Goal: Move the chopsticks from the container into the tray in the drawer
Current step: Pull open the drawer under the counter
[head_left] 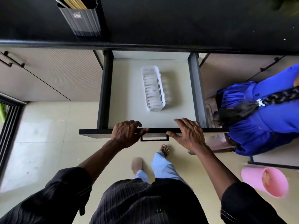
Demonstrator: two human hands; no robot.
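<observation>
The left hand [127, 135] grasps the drawer front [95, 133], its fingers [134, 122] curled over the top edge and the thumb lying along it. The right hand [189, 135] rests on the same edge with its fingers [182, 122] released and nearly straight, reaching into the open drawer [126, 94], thumb spread sideways. The handle [154, 139] sits between the two thumbs, just below them. Beyond the fingers, further into the drawer and roughly midway between both hands, lies the white tray [152, 88], apart from the drawer walls. The chopsticks [73, 2] stand in the dark ribbed container [82, 21] on the black worktop [178, 21], well beyond the left fingers and off to their left.
</observation>
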